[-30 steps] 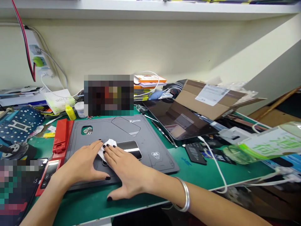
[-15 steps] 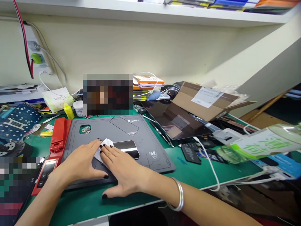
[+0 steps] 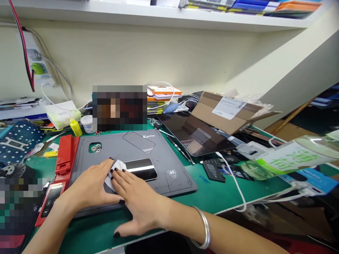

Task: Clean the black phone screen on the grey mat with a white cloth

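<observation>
A black phone (image 3: 141,168) lies screen up on a grey work mat (image 3: 164,158). A small white wipe (image 3: 116,169) covers the phone's left end. My right hand (image 3: 135,197) lies flat with its fingers stretched out, the fingertips pressing the wipe onto the phone. My left hand (image 3: 91,185) rests flat on the mat just left of the wipe, its fingertips at the cloth's edge. A silver bangle (image 3: 202,227) sits on my right wrist.
A red tool (image 3: 62,162) lies along the mat's left side, with a yellow bottle (image 3: 76,127) and a white jar (image 3: 87,124) behind it. To the right are a dark tablet (image 3: 196,135), a cardboard box (image 3: 225,113), white cables (image 3: 233,180) and packaged items (image 3: 291,157).
Both hands with the wipe have slid a little to the left along the phone, so more of the screen shows. The view has drifted slightly.
</observation>
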The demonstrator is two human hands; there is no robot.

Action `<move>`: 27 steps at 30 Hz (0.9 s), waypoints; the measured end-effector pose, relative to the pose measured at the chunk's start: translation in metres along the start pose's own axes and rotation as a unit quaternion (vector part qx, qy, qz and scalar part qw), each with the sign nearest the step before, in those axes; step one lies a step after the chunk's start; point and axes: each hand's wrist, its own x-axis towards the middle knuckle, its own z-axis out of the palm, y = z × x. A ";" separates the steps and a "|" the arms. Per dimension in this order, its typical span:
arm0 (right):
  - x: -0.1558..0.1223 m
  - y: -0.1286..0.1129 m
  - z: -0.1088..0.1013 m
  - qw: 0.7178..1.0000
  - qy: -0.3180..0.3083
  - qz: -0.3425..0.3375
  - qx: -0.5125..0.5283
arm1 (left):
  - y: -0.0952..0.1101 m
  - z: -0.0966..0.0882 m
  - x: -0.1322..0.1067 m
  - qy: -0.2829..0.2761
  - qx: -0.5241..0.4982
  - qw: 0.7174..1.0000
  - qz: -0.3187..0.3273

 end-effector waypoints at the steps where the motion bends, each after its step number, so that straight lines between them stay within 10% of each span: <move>1: -0.001 -0.001 0.001 1.000 -0.002 -0.009 0.001 | 0.000 0.000 0.000 -0.001 -0.001 1.000 0.000; 27: -0.014 0.014 -0.004 0.991 -0.025 0.132 0.012 | -0.002 -0.003 0.002 -0.062 0.006 0.996 -0.057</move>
